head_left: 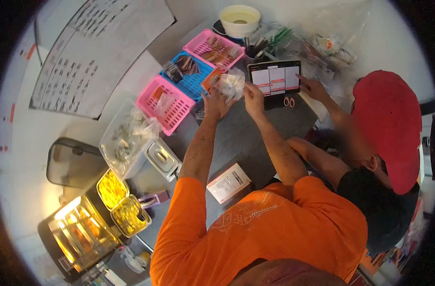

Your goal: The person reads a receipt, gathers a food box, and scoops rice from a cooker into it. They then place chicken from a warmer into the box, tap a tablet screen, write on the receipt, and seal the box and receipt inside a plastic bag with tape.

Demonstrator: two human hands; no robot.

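Crumpled clear plastic bag (233,84)

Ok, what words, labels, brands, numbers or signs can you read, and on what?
No text is readable.
Whiteboard: handwritten rows, too blurred.
Tablet: screen text too small.
White box: printed label, too small.
Orange shirt: print too blurred.
Clear bag: no lettering I can make out.

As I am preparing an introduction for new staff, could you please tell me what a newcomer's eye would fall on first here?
Probably the bright red cap on the co-worker at the right, then the glowing case at the lower left. Above the middle, the left hand holds a crumpled clear bag, with the right hand close by it.
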